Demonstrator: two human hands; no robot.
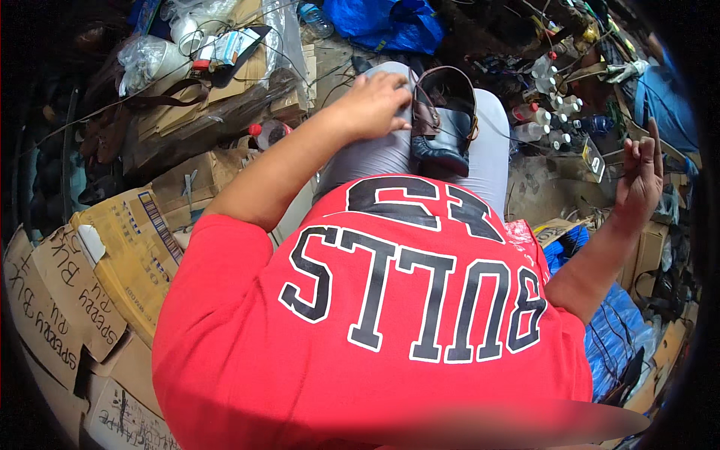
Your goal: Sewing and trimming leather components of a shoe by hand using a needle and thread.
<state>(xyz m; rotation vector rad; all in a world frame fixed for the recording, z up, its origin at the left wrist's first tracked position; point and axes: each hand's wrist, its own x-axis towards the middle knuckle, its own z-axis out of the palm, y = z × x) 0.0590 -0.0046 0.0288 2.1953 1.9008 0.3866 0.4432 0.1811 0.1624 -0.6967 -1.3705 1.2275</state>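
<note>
A dark leather shoe with a brown strap forming a loop above it rests between my thighs, on grey trousers. Beside its left edge is my left hand, palm down over my left thigh, fingers bent and spread apart with nothing visible in them. My right hand is raised far out to the right, one finger pointing up and the others curled in. Whatever those curled fingers may hold is too small to make out. A thin dark line runs from the shoe toward the right.
Several small plastic bottles stand right of my knee. A red-capped bottle lies to the left, near boards and plastic cups. Cardboard boxes fill the left side. Blue plastic bags lie ahead; blue sheeting is at right.
</note>
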